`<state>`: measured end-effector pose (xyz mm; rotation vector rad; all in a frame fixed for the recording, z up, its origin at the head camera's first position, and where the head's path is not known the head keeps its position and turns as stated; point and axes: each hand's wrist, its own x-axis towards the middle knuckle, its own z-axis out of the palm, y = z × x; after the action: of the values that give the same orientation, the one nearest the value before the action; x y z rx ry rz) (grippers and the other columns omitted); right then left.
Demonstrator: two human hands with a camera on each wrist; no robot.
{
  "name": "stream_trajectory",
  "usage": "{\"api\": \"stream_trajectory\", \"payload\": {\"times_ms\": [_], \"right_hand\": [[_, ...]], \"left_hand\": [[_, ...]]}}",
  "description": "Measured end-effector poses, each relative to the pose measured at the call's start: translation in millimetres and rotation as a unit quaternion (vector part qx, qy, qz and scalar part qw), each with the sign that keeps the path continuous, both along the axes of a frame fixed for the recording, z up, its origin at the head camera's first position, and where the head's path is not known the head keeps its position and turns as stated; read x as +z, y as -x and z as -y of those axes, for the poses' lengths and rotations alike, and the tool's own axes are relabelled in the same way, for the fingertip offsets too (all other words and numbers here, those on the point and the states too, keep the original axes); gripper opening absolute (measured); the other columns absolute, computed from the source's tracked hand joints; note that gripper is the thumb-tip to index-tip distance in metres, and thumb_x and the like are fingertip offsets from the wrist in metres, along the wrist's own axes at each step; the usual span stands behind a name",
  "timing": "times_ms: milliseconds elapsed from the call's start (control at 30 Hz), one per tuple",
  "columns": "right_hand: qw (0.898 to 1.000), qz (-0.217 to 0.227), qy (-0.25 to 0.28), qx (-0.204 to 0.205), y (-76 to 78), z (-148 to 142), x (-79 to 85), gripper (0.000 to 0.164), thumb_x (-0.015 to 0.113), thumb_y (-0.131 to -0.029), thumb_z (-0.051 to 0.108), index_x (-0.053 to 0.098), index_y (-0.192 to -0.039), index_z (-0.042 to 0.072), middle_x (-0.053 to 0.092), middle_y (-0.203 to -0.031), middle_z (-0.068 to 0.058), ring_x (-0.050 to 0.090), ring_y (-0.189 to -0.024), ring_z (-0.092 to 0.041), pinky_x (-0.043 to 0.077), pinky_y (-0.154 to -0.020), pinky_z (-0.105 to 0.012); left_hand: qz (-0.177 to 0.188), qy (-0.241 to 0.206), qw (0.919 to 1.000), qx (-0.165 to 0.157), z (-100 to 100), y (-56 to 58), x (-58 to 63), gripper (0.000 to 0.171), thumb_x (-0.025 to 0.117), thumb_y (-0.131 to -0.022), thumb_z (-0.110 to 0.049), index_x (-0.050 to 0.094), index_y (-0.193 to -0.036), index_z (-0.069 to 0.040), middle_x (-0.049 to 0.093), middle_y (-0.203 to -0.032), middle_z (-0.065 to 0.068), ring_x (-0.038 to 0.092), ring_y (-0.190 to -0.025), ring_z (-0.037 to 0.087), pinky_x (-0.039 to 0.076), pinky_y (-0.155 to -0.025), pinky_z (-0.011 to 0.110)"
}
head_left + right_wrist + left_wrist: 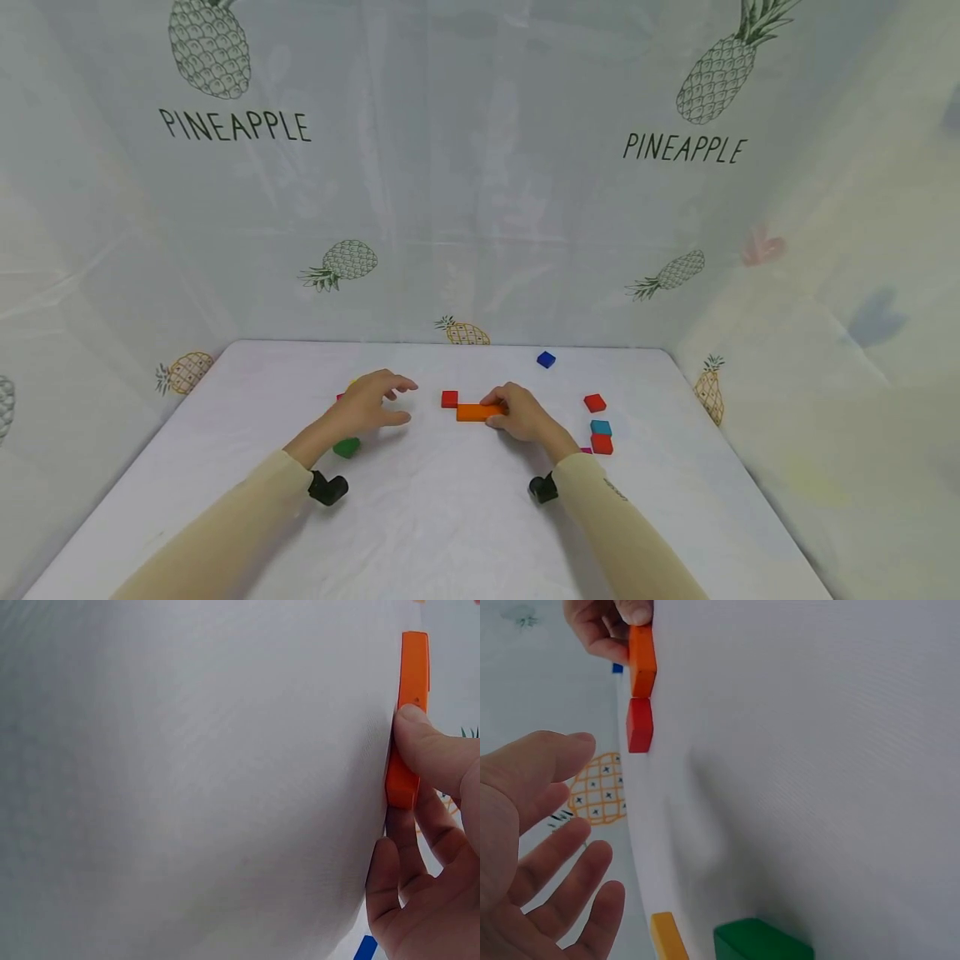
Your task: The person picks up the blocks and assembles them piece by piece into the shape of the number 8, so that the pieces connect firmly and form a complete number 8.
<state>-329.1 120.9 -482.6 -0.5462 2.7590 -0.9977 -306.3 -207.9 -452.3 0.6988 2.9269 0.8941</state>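
Thumb and fingers of my right hand point(519, 412) pinch a long orange block point(474, 412) that lies on the white table. In the right wrist view, the thumb presses the near side of the orange block point(412, 682). A red block point(449, 399) sits just off its left end; whether they touch I cannot tell. My left hand point(367, 406) hovers left of the red block, fingers spread and holding nothing. Below that hand is a green block point(347, 447), and a yellow block point(669, 936) shows beside the green one in the left wrist view.
Toward the back edge lies a blue block point(546, 359). On the right are a red block point(595, 403), a teal block point(601, 427) and another red block point(602, 444), with a magenta piece point(586, 451) partly behind the right forearm. A pineapple-printed curtain point(480, 208) encloses the table.
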Motion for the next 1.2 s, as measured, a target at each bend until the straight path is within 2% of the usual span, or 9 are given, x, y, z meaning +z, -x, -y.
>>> {"api": "stream_trajectory", "payload": {"times_ms": [233, 467, 700, 933, 1200], "right_hand": [[1.000, 0.002, -0.001, -0.001, -1.0, 0.7, 2.2, 0.024, 0.077, -0.099, 0.015, 0.074, -0.123, 0.017, 0.061, -0.114, -0.003, 0.055, -0.106, -0.024, 0.050, -0.107, -0.047], [1.000, 0.005, -0.001, -0.003, -1.6, 1.0, 2.1, 0.024, 0.077, -0.100, 0.016, 0.074, -0.124, 0.018, 0.062, -0.115, -0.003, 0.055, -0.107, -0.024, 0.050, -0.107, -0.047], [1.000, 0.008, 0.001, -0.008, -0.6, 0.5, 0.9, 0.025, 0.077, -0.100, 0.017, 0.074, -0.124, 0.019, 0.062, -0.116, -0.003, 0.055, -0.108, -0.024, 0.049, -0.108, -0.047], [1.000, 0.009, 0.003, -0.003, -0.3, 0.5, 0.0, 0.025, 0.076, -0.100, 0.017, 0.073, -0.125, 0.018, 0.062, -0.118, -0.004, 0.056, -0.111, -0.024, 0.049, -0.109, -0.048], [1.000, 0.014, 0.005, -0.008, -1.0, 0.7, 1.6, 0.025, 0.076, -0.100, 0.017, 0.073, -0.124, 0.018, 0.062, -0.118, -0.004, 0.056, -0.111, -0.025, 0.049, -0.109, -0.049]], "left_hand": [[-0.028, 0.005, 0.9995, 0.011, 18.2, -15.3, -3.1, 0.054, 0.088, -0.088, -0.027, 0.069, -0.138, -0.015, 0.070, -0.125, 0.008, 0.068, -0.109, 0.025, 0.056, -0.089, 0.048], [-0.022, 0.015, 0.9984, 0.050, 35.6, -27.8, -6.7, 0.059, 0.089, -0.087, -0.031, 0.068, -0.140, -0.015, 0.070, -0.126, 0.008, 0.067, -0.110, 0.025, 0.057, -0.088, 0.047], [-0.024, 0.024, 0.9968, 0.073, 50.3, -41.7, -8.8, 0.060, 0.090, -0.086, -0.031, 0.068, -0.138, -0.012, 0.069, -0.115, 0.007, 0.060, -0.097, 0.023, 0.051, -0.079, 0.037], [-0.030, 0.028, 0.9945, 0.096, 60.8, -55.4, -13.3, 0.063, 0.091, -0.085, -0.033, 0.067, -0.140, -0.015, 0.069, -0.115, 0.004, 0.062, -0.103, 0.023, 0.053, -0.086, 0.045], [-0.019, 0.027, 0.9938, 0.106, 61.7, -64.9, -15.7, 0.064, 0.093, -0.083, -0.029, 0.066, -0.138, -0.010, 0.069, -0.113, 0.004, 0.063, -0.104, 0.023, 0.058, -0.087, 0.044]]}}
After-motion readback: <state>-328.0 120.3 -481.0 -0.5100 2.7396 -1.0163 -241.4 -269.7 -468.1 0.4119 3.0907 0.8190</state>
